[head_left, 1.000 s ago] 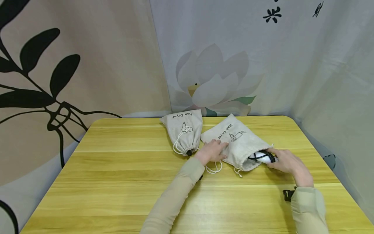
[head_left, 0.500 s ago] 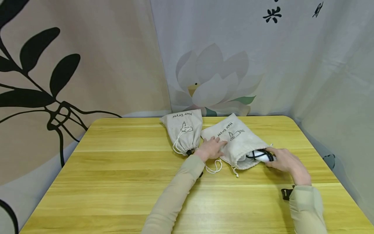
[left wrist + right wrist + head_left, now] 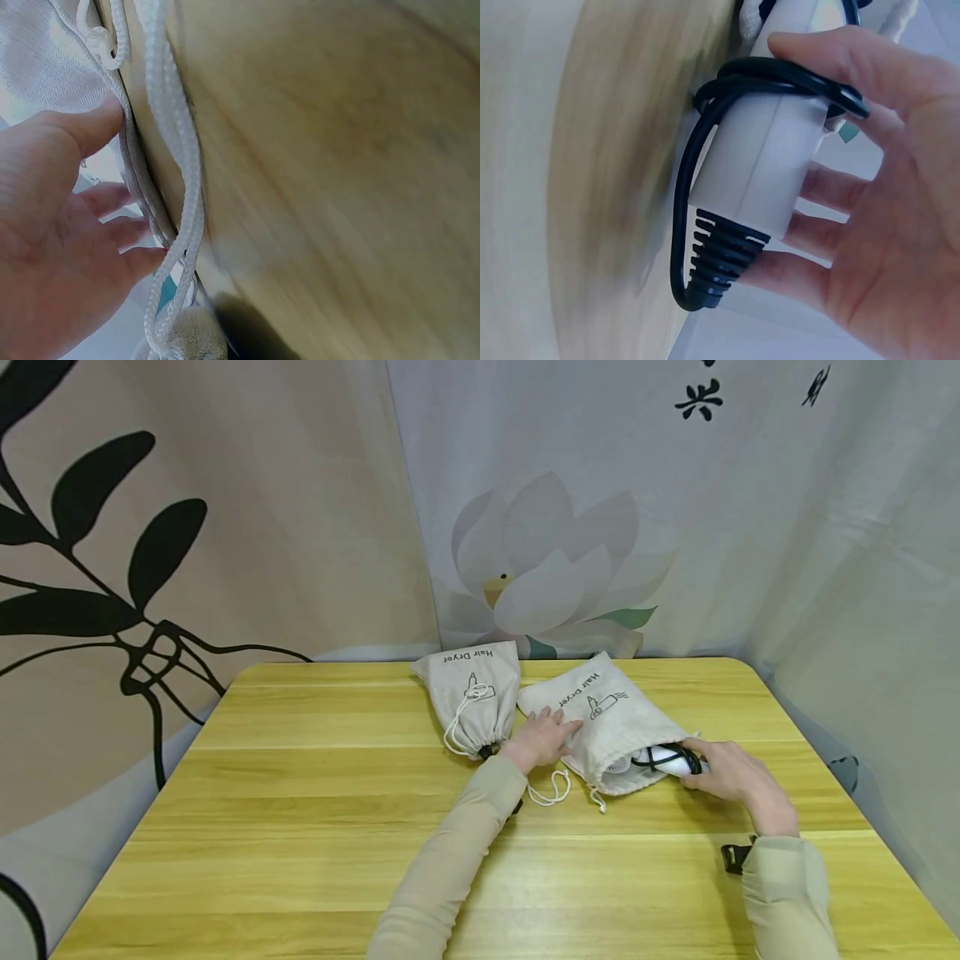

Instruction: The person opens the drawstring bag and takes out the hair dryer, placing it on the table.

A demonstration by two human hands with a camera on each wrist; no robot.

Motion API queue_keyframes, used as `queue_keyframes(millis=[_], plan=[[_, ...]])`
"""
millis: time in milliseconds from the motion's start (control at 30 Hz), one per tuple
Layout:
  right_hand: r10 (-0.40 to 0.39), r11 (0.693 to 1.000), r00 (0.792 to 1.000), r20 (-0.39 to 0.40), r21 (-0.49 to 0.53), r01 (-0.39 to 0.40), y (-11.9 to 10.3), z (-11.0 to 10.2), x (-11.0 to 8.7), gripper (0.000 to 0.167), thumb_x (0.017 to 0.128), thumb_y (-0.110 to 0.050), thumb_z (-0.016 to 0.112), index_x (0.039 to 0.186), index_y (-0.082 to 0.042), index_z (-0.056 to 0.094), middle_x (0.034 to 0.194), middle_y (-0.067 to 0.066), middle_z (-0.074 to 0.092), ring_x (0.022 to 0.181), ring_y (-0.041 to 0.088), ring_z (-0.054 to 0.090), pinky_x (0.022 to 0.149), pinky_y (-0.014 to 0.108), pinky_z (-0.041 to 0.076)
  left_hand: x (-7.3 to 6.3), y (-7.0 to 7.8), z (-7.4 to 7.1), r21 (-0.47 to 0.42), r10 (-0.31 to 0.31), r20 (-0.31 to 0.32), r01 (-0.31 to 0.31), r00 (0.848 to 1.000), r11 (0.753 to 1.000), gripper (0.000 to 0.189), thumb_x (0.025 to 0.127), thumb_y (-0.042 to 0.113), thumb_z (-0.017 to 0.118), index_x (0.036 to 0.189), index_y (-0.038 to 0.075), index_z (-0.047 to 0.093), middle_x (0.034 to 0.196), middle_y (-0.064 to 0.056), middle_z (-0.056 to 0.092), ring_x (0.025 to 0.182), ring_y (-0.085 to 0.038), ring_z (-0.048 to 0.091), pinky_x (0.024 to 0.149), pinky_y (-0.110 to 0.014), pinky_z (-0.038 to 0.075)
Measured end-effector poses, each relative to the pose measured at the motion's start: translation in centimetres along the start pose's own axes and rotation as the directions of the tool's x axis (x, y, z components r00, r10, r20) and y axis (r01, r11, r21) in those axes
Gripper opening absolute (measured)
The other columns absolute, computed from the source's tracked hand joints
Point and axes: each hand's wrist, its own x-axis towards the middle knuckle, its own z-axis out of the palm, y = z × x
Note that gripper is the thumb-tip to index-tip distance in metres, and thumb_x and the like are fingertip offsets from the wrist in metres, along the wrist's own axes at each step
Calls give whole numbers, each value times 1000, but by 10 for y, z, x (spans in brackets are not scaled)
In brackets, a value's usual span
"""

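A beige drawstring bag (image 3: 637, 731) printed "Hair Dryer" lies at the back right of the table, its mouth facing front right. Out of that mouth sticks the white handle of a hair dryer (image 3: 675, 762), wound with a black cord (image 3: 780, 71); most of its body is hidden by the cloth. My right hand (image 3: 738, 781) grips the handle, thumb on one side and fingers on the other, as the right wrist view shows. On the bag's left edge rests my left hand (image 3: 538, 739), fingers spread, with a looped white drawstring (image 3: 176, 135) beside it.
A second "Hair Dryer" bag (image 3: 468, 693), drawn closed with a black cord stopper (image 3: 486, 751), lies just left of the first. Behind the wooden table (image 3: 300, 827) hangs a printed curtain (image 3: 315, 527).
My right hand has shifted slightly left with the handle, and the bag's mouth has moved a little left too. A round, pale part of the dryer now shows inside the mouth.
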Motion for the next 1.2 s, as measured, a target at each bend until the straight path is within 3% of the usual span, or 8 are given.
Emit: queue_keyframes(millis=[333,567,767,967,1067,1200], plan=[[2,1000,1000,-2,2,-2,1,1,1,59,81,-28,68,133,-4,50,124,30,57,108,48,56,76,59,48,1,1,0,2,-27,-28,27,999,1000,57,96,32,51,149,31,30,151,-12,36,141,-33,32,116,-45,30],[2,1000,1000,-14,-5,-2,1,2,3,59,81,-29,68,132,-5,51,120,29,60,101,43,59,70,53,50,2,2,4,41,-42,-73,45,996,998,49,100,26,43,148,30,32,147,-13,41,139,-31,37,114,-42,34],[28,999,1000,8,-19,-28,-2,2,4,61,82,-31,67,133,-4,48,123,31,57,104,48,57,72,57,50,0,8,2,23,25,-141,-22,990,1000,40,100,25,45,140,21,44,124,-4,58,117,-21,55,96,-32,51],[54,997,998,13,-61,-53,-12,4,5,60,83,-34,66,133,-5,47,122,30,58,102,48,58,70,57,50,-5,13,-1,-38,82,-132,-87,988,995,45,102,23,39,144,11,37,123,-8,60,112,-19,60,97,-29,50],[67,995,998,9,-80,-66,-16,5,5,57,84,-35,65,131,-7,49,119,30,60,97,45,60,63,52,49,-7,13,-1,-45,95,-130,-101,987,994,45,101,23,40,144,9,37,119,-9,61,109,-20,61,96,-29,50],[70,993,997,14,-101,-68,-18,6,4,57,85,-35,65,132,-6,49,120,30,59,101,47,59,64,54,50,-8,12,0,-45,96,-124,-102,988,994,47,101,23,42,145,8,36,115,-8,62,104,-19,62,93,-29,50]])
